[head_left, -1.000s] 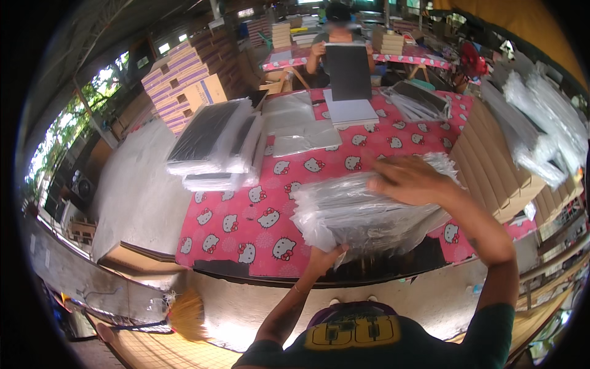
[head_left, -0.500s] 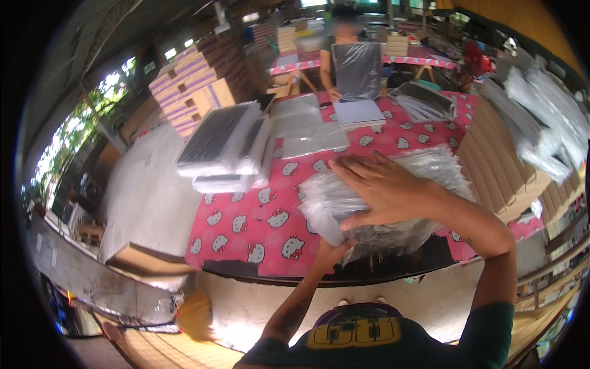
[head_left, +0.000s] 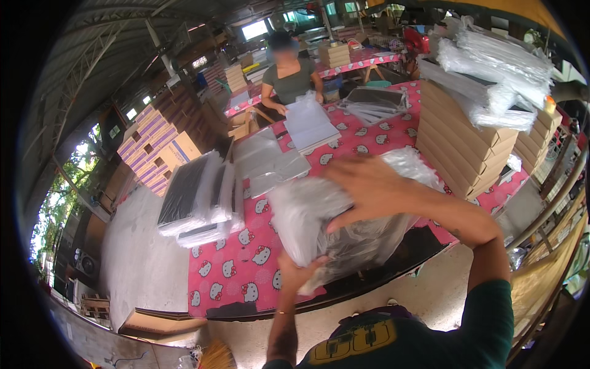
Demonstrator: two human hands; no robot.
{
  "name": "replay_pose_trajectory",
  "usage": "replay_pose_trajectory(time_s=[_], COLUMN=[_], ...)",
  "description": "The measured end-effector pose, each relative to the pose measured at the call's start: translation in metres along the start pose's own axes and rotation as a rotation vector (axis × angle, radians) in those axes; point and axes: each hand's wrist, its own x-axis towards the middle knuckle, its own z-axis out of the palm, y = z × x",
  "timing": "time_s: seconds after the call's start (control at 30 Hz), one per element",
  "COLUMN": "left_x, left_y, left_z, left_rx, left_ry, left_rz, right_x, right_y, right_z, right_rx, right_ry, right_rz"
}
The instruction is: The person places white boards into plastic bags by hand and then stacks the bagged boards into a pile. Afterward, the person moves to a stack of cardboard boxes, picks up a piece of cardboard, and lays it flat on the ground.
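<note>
A thick bundle of clear plastic sleeves, wrinkled and shiny, lies at the near edge of the table in front of me. My left hand grips its near left corner, thumb on the outside and fingers partly hidden by the plastic. Across the top of the bundle lies my right hand, palm down, with the thumb apart from the fingers; motion blurs the fingertips. Left of the bundle sits a stack of dark flat panels in clear plastic. Flat clear sheets lie just beyond.
Across the pink patterned table, a person holds white sheets. Folded brown cartons stand at right, with plastic-wrapped packs on top. More wrapped dark panels lie at the back. Purple-striped boxes are stacked at left.
My view has swung to the right. Both hands remain on the plastic bundle, which looks more tilted. Across the table, the dark wrapped panel is no longer held upright; the person now handles white sheets.
</note>
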Motion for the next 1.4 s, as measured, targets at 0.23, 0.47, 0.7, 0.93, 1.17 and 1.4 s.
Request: replay_pose_trajectory(time_s=[0.23,0.47,0.7,0.93,1.17,1.4], left_x=[0.083,0.062,0.049,0.065,0.053,0.031], left_y=[0.121,0.056,0.061,0.084,0.051,0.051], left_z=[-0.039,0.005,0.002,-0.016,-0.023,-0.078], left_rx=[0.720,0.816,0.837,0.687,0.703,0.981], left_ry=[-0.381,-0.584,-0.630,-0.517,-0.479,-0.447], left_rz=[0.408,0.348,0.268,0.327,0.369,0.103], right_x=[-0.128,-0.205,-0.083,-0.074,-0.069,-0.065], right_y=[0.033,0.031,-0.017,-0.010,-0.018,-0.013], right_z=[0.080,0.193,-0.003,0.110,0.108,0.111], right_rx=[0.430,1.135,0.030,0.016,-0.025,0.028], right_ry=[0.564,0.425,0.129,-0.406,-0.376,-0.334], right_rz=[0.357,0.683,0.205,0.224,0.167,0.203])
